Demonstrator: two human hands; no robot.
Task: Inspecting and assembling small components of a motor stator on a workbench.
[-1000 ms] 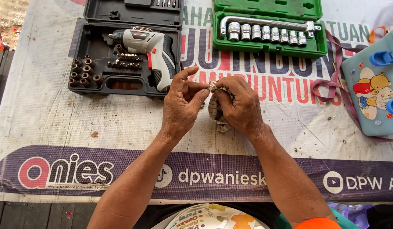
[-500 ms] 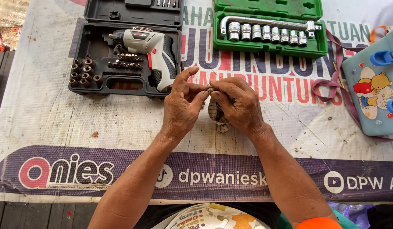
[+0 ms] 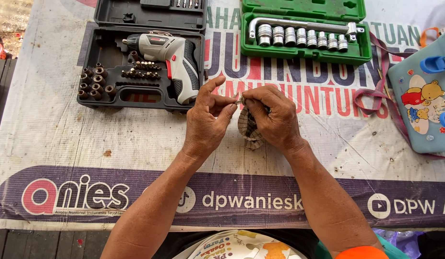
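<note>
Two bare hands meet over a banner-covered tabletop. The left hand and right hand pinch a small metal piece between fingers clamped on it from both sides; what it is cannot be told. A checked cloth hangs bunched below the right fingers, held in that hand. The piece is tiny, so a loosened pinch could likely drop it into the cloth folds or onto the busy printed banner, where it would be hard to find. Just beyond the left fingers lies an open black case with a cordless screwdriver and bits; beyond the right fingers, a green socket set. A pale blue bag sits well right.
</note>
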